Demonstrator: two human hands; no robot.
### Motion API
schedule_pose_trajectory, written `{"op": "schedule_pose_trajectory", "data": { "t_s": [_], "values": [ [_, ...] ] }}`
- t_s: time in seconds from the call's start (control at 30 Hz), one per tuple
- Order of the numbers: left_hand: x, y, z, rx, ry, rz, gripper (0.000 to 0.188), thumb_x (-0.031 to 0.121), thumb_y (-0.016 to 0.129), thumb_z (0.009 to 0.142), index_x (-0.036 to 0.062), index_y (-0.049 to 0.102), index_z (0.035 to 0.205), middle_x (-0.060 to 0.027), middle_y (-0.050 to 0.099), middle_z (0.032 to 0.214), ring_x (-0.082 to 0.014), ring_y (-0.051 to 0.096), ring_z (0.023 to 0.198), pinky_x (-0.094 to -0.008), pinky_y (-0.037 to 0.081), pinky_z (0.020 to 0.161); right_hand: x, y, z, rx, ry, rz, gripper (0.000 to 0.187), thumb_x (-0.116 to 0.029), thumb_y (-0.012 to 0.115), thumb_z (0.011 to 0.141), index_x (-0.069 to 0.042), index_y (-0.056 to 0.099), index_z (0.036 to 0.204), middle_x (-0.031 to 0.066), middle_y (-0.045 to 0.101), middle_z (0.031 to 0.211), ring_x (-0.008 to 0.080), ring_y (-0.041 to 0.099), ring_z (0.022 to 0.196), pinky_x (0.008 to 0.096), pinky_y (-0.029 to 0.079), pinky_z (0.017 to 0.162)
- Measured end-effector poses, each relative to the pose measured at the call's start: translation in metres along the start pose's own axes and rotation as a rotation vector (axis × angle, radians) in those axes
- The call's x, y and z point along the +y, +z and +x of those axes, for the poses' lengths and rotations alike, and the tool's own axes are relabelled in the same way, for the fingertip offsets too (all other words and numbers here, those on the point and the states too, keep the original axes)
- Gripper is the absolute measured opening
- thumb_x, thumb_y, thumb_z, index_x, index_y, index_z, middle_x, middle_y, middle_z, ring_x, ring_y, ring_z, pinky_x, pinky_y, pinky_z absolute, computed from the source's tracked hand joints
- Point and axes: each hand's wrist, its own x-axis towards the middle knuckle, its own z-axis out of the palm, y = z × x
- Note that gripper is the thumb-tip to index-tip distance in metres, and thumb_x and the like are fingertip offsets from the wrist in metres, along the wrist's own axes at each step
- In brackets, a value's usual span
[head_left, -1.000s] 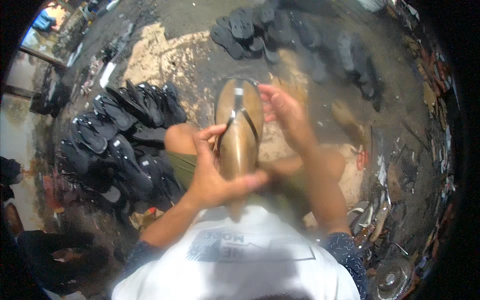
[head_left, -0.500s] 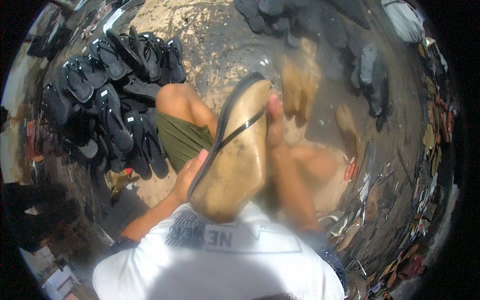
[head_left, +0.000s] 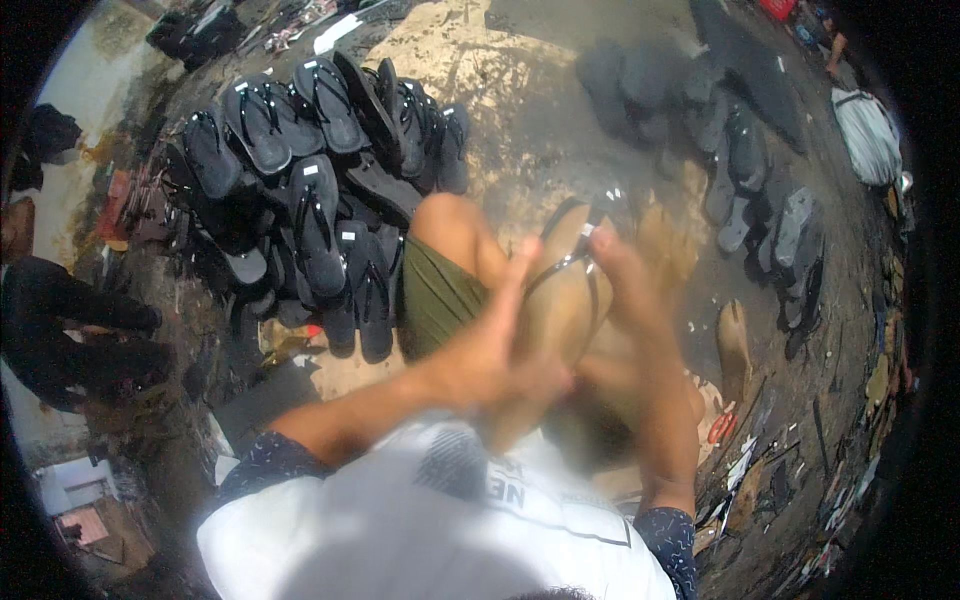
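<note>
Between my hands is a tan, foot-shaped shoe last [head_left: 558, 312], tilted and partly blurred. A flip-flop with thin, shiny black straps [head_left: 560, 266] sits at its far end, a white label showing by the straps. My right hand [head_left: 632, 280] grips the flip-flop's far end from the right, thumb on top. Along the last's left side lies my left hand [head_left: 497, 345], thumb pointing up the side and fingers curled round the lower part; motion smears them. How firmly the flip-flop sits on the last cannot be made out.
A heap of black flip-flops [head_left: 315, 215] lies on the left. More dark sandals [head_left: 740, 160] lie at the far right, near a whitish bundle [head_left: 866, 135]. Another tan last [head_left: 733, 345] and red-handled scissors [head_left: 721, 428] rest on the ground to the right, among scraps.
The last has tipped away, and its broad underside no longer faces up. My left hand has moved forward along it. The surroundings have shifted right and down in view.
</note>
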Motion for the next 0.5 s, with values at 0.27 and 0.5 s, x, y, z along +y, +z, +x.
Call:
{"op": "schedule_pose_trajectory", "data": {
  "t_s": [0.27, 0.5],
  "values": [
    [0.014, -0.01, 0.051, 0.319, 0.114, -0.819, 0.117, 0.044, 0.072, 0.074, 0.0114, 0.007, 0.166, -0.0142, 0.037, 0.157, -0.0261, 0.046, 0.139, -0.0399, 0.041, 0.115, 0.063, 0.045, -0.048, -0.242, -0.025, 0.813, 0.078, -0.058, 0.043, 0.103, -0.006, 0.028, 0.16, 0.019, 0.043, 0.156, 0.0386, 0.048, 0.139, 0.0528, 0.046, 0.111],
    [-0.016, -0.015, 0.09, 0.015, 0.091, -1.14, 0.08, 0.031, 0.057, 0.089, -0.0013, 0.029, 0.157, -0.0251, 0.047, 0.151, -0.0356, 0.053, 0.136, -0.0475, 0.046, 0.112, 0.034, 0.058, -0.055, -0.306, -0.123, 1.222, 0.074, -0.026, 0.058, 0.098, -0.003, 0.022, 0.159, 0.0237, 0.049, 0.145, 0.0365, 0.058, 0.128, 0.0585, 0.053, 0.101]
  ]
}}
